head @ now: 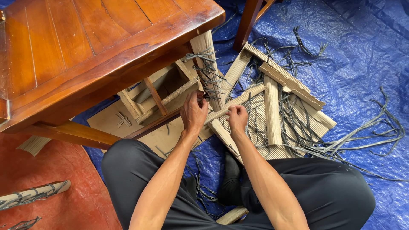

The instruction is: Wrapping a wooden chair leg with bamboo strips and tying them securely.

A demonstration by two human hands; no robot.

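— Knees are crossed low on the tarp, so I sit close under the table. What is each hand on?

— My left hand is curled around the table leg, steadying it; my right hand pinches a strap beside the cardboard strips.

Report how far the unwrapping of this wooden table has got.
Done: brown corrugated cardboard strips and cut grey plastic straps lie on the blue tarpaulin. In hand: left hand and right hand work a strip at the cardboard-wrapped table leg. Left: that leg remains strapped.
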